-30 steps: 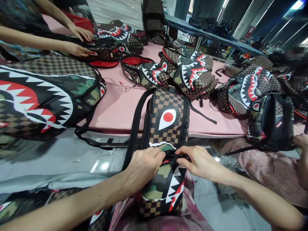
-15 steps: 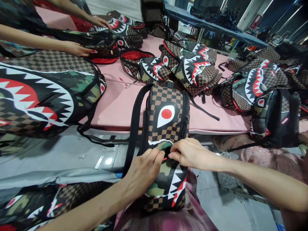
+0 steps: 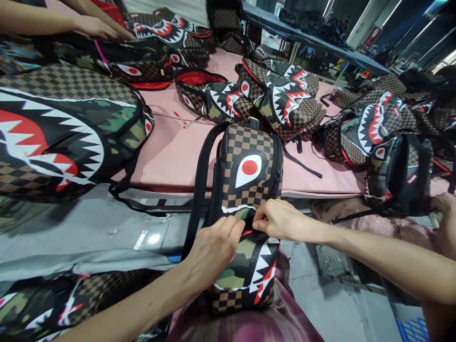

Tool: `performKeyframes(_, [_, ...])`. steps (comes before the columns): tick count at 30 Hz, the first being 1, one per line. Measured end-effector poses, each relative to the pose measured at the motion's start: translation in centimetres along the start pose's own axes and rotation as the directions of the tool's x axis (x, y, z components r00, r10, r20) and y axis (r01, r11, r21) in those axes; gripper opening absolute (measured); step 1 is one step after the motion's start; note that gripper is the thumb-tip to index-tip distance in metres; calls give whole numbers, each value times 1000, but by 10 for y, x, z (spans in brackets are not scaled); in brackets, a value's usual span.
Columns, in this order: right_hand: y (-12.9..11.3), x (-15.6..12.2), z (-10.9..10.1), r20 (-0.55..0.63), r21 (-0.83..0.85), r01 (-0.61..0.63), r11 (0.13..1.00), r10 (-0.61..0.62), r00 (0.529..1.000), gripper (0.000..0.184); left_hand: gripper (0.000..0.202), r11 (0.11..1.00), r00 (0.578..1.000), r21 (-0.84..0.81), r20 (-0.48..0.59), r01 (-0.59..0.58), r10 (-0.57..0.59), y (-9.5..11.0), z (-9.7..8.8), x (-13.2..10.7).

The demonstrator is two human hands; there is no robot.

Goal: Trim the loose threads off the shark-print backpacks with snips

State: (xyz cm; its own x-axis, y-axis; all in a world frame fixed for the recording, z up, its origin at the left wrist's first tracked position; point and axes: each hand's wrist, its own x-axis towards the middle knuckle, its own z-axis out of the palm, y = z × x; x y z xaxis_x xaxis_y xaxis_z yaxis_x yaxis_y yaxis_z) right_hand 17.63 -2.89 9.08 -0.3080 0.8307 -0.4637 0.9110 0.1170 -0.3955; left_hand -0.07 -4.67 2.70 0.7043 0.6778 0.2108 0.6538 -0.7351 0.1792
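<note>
A brown-and-black checkered backpack (image 3: 245, 142) stands on its end in front of me, one side facing up, with a red-and-white eye, a camouflage patch and shark teeth printed on it. My left hand (image 3: 221, 240) is closed on the edge of its side pocket opening, fingers curled downward. Just across the opening, my right hand (image 3: 272, 219) pinches the pocket's other side, near a strip of red lining. The fingertips of both hands are partly hidden, and whether they hold anything besides the fabric cannot be made out. A black shoulder strap (image 3: 199, 190) hangs along the backpack's left.
Several similar backpacks lie on the pink table (image 3: 171, 156): a large one (image 3: 71, 123) at left, others in the middle and a pile (image 3: 377, 123) at right. Another person's hand (image 3: 96, 27) works at upper left; one more hand (image 3: 445, 209) shows at the right edge. More bags lie lower left.
My hands stay at the pocket with only slight shifts. The other person's hands at upper left have moved up, and a pink strip shows there. A hand has appeared at the right edge.
</note>
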Motion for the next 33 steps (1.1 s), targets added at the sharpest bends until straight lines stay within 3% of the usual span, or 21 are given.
performKeyframes(6, [11,-10,-8,47,235,-4,972,-8,999,27,19,999,1000,-32,-25,17,-17,-2,3,-1])
performKeyframes(17, [9,-8,1,-47,185,66,981,-59,997,16,20,998,999,-42,11,36,-35,0,3,1])
performKeyframes(19, [13,-9,4,-53,202,76,976,-66,996,15,20,995,997,-80,-41,54,-58,-3,5,0])
performKeyframes(21, [19,-10,7,-70,244,65,968,-49,996,16,20,978,981,-201,-171,57,-92,-6,7,-4])
performKeyframes(24, [28,-14,10,-116,340,64,938,-26,993,19,16,888,928,-451,-361,-86,-93,-9,11,-15])
performKeyframes(26, [32,-17,10,-159,378,102,920,-44,986,27,9,845,897,-507,-433,-168,-82,-7,14,-22])
performKeyframes(29, [32,-20,11,-263,226,191,955,-129,956,39,15,903,867,-416,-484,-107,-120,0,19,-25])
performKeyframes(33, [35,-21,31,-319,-42,342,939,-337,886,14,17,938,850,-347,-495,-4,-180,9,25,-21])
